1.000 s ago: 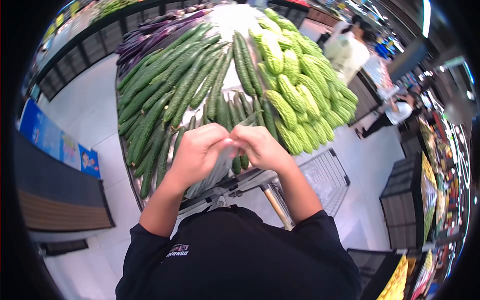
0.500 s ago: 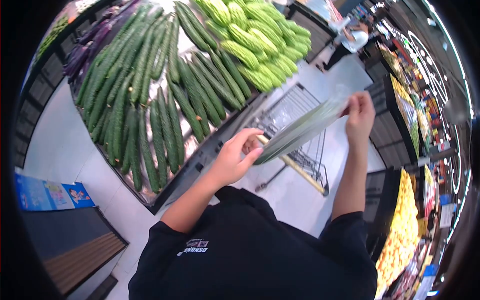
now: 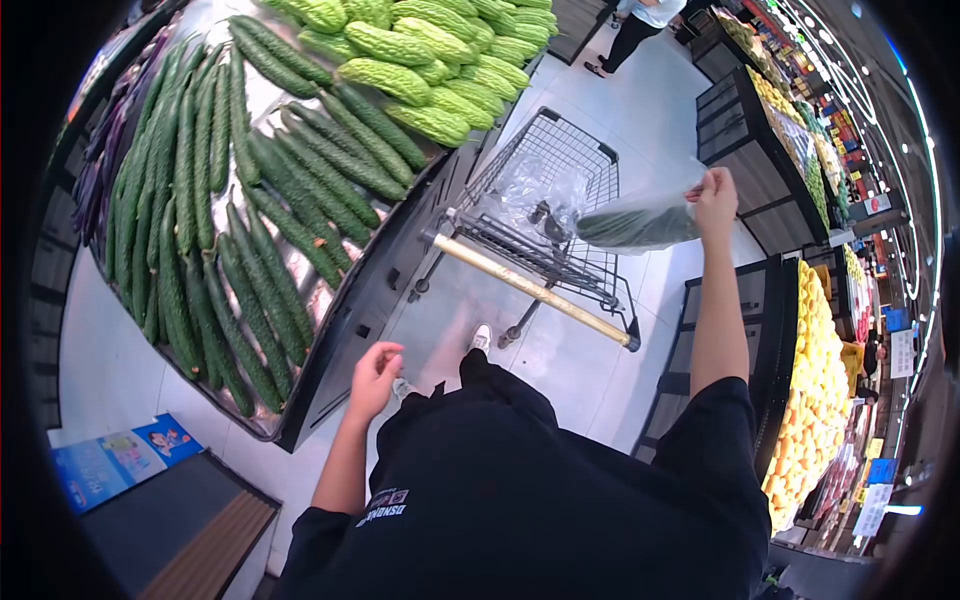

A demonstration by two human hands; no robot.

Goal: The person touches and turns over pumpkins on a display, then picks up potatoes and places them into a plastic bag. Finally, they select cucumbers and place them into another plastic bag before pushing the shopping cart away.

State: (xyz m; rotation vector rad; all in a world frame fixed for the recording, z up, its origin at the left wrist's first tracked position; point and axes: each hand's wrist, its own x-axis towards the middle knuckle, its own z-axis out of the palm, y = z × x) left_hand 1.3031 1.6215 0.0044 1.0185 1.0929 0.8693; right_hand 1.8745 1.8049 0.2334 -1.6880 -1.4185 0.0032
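Note:
My right hand [image 3: 713,205] is closed on the top of a clear plastic bag [image 3: 640,222] with dark green cucumbers inside. The bag hangs over the right side of a wire shopping cart [image 3: 530,262], which has a yellowish handle. Other clear bags [image 3: 540,195] lie in the cart. My left hand [image 3: 374,375] is empty, its fingers apart and slightly curled, beside the corner of the produce stand. Long dark cucumbers [image 3: 200,200] lie in rows on that stand, up and to the left of my left hand.
Pale green bitter melons [image 3: 430,60] and purple eggplants [image 3: 110,150] flank the cucumbers. Yellow fruit [image 3: 800,400] fills a stand at right. A person [image 3: 640,30] stands beyond the cart. A blue sign [image 3: 125,460] is at lower left.
My left hand has let go of the bag and moved down and left. My right hand still holds the bag, which now hangs beside the cart. The view has shifted, showing more of the cart.

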